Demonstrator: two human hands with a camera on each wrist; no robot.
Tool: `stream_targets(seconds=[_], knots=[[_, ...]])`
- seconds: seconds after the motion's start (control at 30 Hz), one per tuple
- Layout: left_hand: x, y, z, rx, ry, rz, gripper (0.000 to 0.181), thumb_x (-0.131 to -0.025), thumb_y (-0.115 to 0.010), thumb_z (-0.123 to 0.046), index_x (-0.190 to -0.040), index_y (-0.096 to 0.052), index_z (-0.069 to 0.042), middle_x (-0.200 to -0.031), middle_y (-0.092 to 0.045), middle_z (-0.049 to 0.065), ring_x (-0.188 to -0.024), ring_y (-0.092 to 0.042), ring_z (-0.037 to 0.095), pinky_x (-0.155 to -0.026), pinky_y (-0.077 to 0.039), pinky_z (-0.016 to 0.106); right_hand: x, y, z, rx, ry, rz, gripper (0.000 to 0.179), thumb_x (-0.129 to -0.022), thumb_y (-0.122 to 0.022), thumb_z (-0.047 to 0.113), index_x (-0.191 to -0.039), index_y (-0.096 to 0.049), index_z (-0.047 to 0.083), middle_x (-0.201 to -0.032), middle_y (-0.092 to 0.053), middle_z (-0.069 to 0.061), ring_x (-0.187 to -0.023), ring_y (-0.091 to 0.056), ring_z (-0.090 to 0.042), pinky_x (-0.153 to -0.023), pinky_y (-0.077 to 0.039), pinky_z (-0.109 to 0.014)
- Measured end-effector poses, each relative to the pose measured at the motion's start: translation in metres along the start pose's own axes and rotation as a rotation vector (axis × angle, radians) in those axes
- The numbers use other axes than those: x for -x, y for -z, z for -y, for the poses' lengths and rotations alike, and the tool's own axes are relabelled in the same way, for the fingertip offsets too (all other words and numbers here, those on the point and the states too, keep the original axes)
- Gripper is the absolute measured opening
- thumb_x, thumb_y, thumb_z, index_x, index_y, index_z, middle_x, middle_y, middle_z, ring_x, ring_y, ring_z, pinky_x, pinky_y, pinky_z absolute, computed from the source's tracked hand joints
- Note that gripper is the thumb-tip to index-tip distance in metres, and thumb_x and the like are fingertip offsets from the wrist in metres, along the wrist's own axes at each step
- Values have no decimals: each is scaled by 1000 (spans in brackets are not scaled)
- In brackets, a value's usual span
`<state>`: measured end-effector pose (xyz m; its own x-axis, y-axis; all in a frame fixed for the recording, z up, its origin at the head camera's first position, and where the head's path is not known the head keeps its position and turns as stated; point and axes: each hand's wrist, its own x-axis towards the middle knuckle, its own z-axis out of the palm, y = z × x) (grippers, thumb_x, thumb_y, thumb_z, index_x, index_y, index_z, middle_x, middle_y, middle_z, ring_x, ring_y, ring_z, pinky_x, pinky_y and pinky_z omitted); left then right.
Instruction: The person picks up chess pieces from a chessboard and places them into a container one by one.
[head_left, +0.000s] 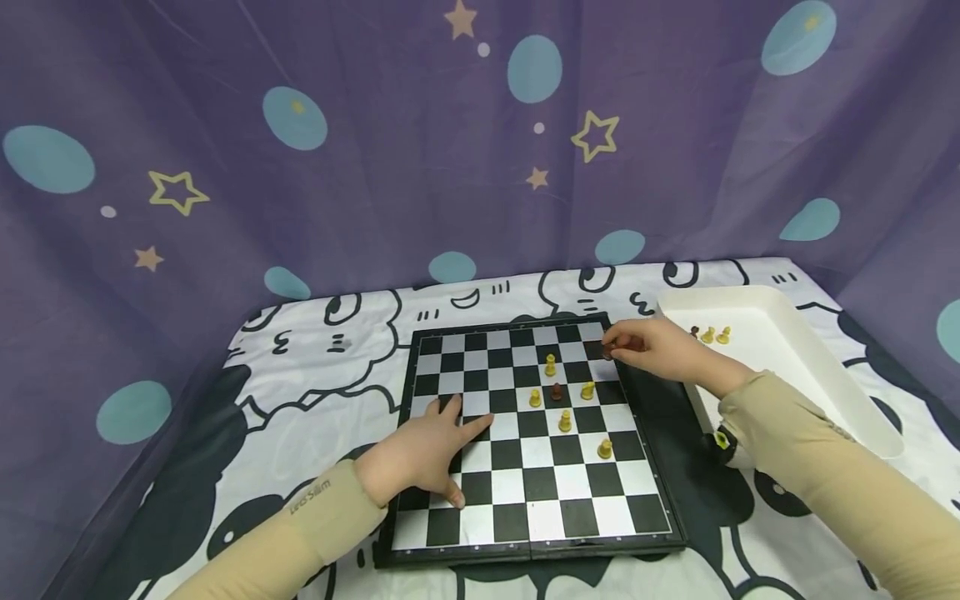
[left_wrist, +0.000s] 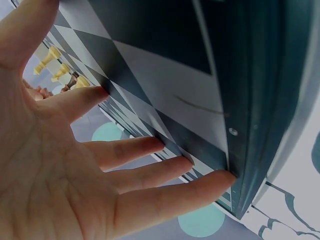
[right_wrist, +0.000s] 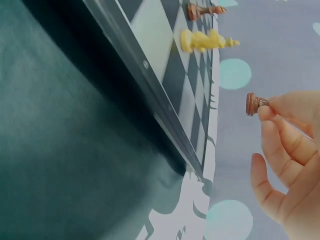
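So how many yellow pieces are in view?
7 yellow pieces. Five on the board: one behind the brown piece, one left, one right, one in front, one nearest the camera. Two in the tray, where the right hand may hide more.

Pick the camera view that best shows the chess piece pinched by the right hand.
The right wrist view: the brown piece shows large against the curtain, its base unobstructed, though the right hand hides its top. The head view shows it small and mostly covered; the left wrist view is too unclear to pick it out.
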<state>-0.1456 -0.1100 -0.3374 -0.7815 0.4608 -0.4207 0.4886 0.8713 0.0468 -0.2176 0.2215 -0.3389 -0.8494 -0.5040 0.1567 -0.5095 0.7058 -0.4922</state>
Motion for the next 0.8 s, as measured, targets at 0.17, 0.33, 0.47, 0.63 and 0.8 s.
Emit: stream_targets(seconds=[0.17, 0.33, 0.47, 0.63, 0.8], knots=[[-1, 0, 0, -5, 4, -4, 106, -55, -83, -51, -145, -30, -32, -148, -27, 22, -131, -32, 47, -92, -45, 54, 7, 16, -3, 57, -23, -57, 17, -85, -63, 6, -102, -67, 5, -79, -67, -2, -66, -55, -9, -60, -44, -27], [-2, -1, 1, -11, 4, -7, 107, -54, -83, -52, -145, -30, -32, -148, -28, 21, -131, -32, 47, -92, -45, 54, 15, 33, -14, 87, -56, -101, 16, -86, -62, 5, -101, -66, 6, -78, -68, -3, -66, -56, -9, -60, -45, -27], [-2, -1, 1, -10, 4, -6, 107, -54, -83, -52, -145, -30, -32, -148, -27, 22, -131, -32, 46, -92, -45, 54, 23, 46, -30, 78, -91, -154, 16, -87, -60, 6, -102, -65, 4, -79, -69, -7, -62, -56, -5, -56, -44, -24], [-2, -1, 1, -15, 2, -9, 107, -54, -83, -52, -145, -30, -32, -148, -28, 22, -131, -32, 46, -93, -45, 53, 35, 55, -56, 96, -174, -228, 18, -88, -61, 11, -103, -66, 2, -84, -70, -12, -65, -55, 6, -57, -44, -21], [-1, -2, 1, -9, 0, -5, 107, -54, -83, -51, -145, -30, -32, -148, -28, 22, -131, -32, 46, -93, -44, 53, 44, 59, -77, 117, -266, -246, 21, -88, -60, 15, -104, -66, 2, -88, -70, -17, -66, -46, 16, -61, -44, -22]])
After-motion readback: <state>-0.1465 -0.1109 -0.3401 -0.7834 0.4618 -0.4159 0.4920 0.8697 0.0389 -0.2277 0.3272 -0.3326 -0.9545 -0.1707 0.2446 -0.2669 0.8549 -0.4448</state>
